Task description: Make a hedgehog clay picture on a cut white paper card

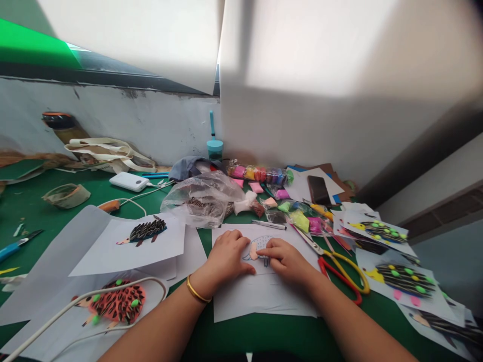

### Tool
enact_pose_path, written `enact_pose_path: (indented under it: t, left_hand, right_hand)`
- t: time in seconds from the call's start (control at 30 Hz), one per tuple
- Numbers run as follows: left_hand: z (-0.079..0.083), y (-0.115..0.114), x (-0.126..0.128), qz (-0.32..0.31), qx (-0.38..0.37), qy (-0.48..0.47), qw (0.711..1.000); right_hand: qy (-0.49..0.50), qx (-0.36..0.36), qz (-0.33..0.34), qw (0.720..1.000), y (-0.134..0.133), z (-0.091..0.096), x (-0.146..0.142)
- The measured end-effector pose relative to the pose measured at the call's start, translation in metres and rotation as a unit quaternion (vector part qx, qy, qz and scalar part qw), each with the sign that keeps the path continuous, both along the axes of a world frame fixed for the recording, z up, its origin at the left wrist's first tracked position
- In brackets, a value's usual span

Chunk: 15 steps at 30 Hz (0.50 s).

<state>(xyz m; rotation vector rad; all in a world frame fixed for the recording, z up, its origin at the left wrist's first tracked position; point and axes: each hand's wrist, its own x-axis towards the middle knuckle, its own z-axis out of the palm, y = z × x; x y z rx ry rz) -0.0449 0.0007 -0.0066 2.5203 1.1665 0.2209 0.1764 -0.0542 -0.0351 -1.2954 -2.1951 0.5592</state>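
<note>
A white sheet of paper [234, 296] lies in front of me with a hedgehog drawing [268, 243] in blue outline. A flat piece of peach clay [253, 250] covers the face part of the drawing. My left hand [231, 254] rests on the paper left of the drawing, fingers spread, thumb toward the clay. My right hand [285, 259] lies on the right side. Its index finger is stretched out and touches the clay's edge, while its other fingers are partly curled with nothing visible in them.
Red-and-yellow scissors [341, 271] lie open at the right, beside finished hedgehog pictures [405, 279]. A marker [268, 224], clay packets [300, 220] and a plastic bag of seeds [204, 201] lie behind the paper. At left are more hedgehog pictures [147, 231], a white cable [113, 289] and a power bank [129, 181].
</note>
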Motion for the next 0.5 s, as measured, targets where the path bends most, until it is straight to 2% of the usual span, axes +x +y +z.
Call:
enact_pose_path:
  t: [0.13, 0.5]
  left_hand:
    - [-0.0011, 0.0002, -0.0001, 0.001, 0.0, 0.001, 1.0]
    - [-0.0009, -0.0003, -0.0012, -0.003, 0.006, -0.003, 1.0]
  right_hand:
    - [-0.037, 0.011, 0.006, 0.999, -0.0007, -0.0002, -0.0016]
    - [-0.062, 0.019, 0.01, 0.998, -0.0006, 0.0, -0.0028]
